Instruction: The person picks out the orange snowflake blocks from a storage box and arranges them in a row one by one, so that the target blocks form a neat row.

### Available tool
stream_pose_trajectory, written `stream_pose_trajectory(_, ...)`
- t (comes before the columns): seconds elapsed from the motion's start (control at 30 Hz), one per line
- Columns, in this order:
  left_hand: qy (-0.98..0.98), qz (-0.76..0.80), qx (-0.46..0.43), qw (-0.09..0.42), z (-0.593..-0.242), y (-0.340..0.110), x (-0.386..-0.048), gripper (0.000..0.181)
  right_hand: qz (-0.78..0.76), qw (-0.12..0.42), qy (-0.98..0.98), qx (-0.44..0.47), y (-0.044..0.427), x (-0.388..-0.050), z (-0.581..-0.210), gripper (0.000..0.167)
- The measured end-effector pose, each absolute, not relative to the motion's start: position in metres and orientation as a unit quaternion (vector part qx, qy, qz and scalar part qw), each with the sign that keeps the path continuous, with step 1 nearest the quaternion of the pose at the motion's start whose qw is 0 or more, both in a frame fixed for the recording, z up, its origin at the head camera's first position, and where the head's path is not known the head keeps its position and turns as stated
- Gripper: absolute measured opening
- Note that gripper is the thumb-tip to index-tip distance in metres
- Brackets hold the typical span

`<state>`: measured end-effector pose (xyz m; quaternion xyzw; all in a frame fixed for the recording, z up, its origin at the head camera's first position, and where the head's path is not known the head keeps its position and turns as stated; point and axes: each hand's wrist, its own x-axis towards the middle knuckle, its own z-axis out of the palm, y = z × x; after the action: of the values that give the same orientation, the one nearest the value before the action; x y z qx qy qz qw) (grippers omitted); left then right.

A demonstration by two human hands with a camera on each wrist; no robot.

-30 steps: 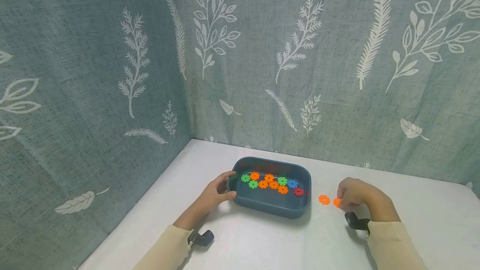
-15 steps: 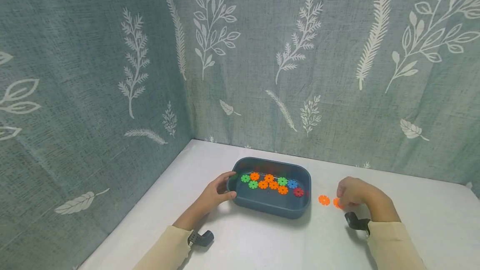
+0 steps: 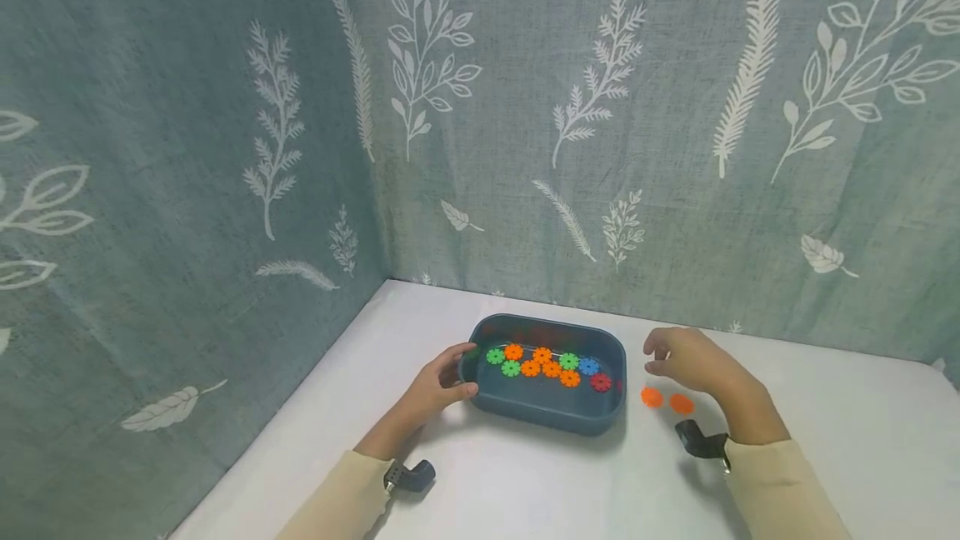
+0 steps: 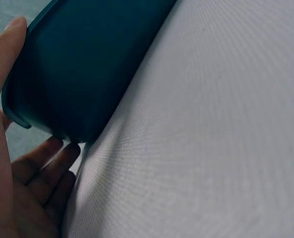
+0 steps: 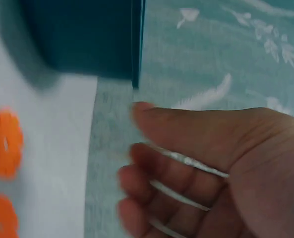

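A dark blue-green plastic bin (image 3: 536,412) stands on the white table. Inside it lie several small notched discs: green (image 3: 495,356), orange (image 3: 570,378), blue (image 3: 588,366) and red (image 3: 601,382). My left hand (image 3: 437,382) grips the bin's left end, thumb and fingers on its rim and side, as the left wrist view also shows. Two orange discs lie on the table right of the bin, one nearer (image 3: 652,397) and one farther right (image 3: 681,404). My right hand (image 3: 693,362) hovers just beyond them, fingers loosely bent, holding nothing in the right wrist view (image 5: 196,168).
The white tabletop (image 3: 517,490) reaches to leaf-patterned grey-green cloth (image 3: 517,257) behind and along the left side. Each wrist wears a black strap with a small dark camera (image 3: 701,440).
My right hand has let go of the right-hand orange disc, leaving it on the table, and has risen away, moving left toward the bin. My left hand keeps its hold on the bin.
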<state>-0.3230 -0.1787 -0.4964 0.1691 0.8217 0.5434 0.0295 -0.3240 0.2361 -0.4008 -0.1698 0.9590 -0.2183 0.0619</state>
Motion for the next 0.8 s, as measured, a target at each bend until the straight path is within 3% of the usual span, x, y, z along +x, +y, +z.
stream_pose_trajectory(0.27, 0.822, 0.54, 0.173, 0.045, -0.482, -0.175, -0.316, 0.071, -0.246, -0.003, 0.944, -0.221, 0.191, -0.332, -0.404, 0.013)
stream_pose_trajectory(0.37, 0.822, 0.542, 0.171, 0.036, -0.474, -0.172, -0.313, 0.07, -0.238, -0.002, 0.938, -0.253, 0.173, -0.34, -0.408, 0.011)
stream_pose_trajectory(0.5, 0.822, 0.544, 0.165, 0.016, -0.49, -0.173, -0.323, 0.068, -0.201, 0.019, 0.944, -0.262, 0.153, -0.35, -0.421, 0.011)
stream_pose_trajectory(0.57, 0.825, 0.542, 0.162, 0.013, -0.499, -0.174, -0.327, 0.067, -0.17, 0.024, 0.95, -0.262, 0.145, -0.352, -0.428, 0.003)
stream_pose_trajectory(0.73, 0.827, 0.538, 0.161, 0.014, -0.497, -0.177, -0.326, 0.066, -0.087, 0.012, 0.967, -0.239, 0.129, -0.348, -0.44, 0.034)
stream_pose_trajectory(0.8, 0.828, 0.535, 0.164, 0.013, -0.496, -0.177, -0.326, 0.065, -0.067, 0.009, 0.972, -0.224, 0.126, -0.345, -0.441, 0.036)
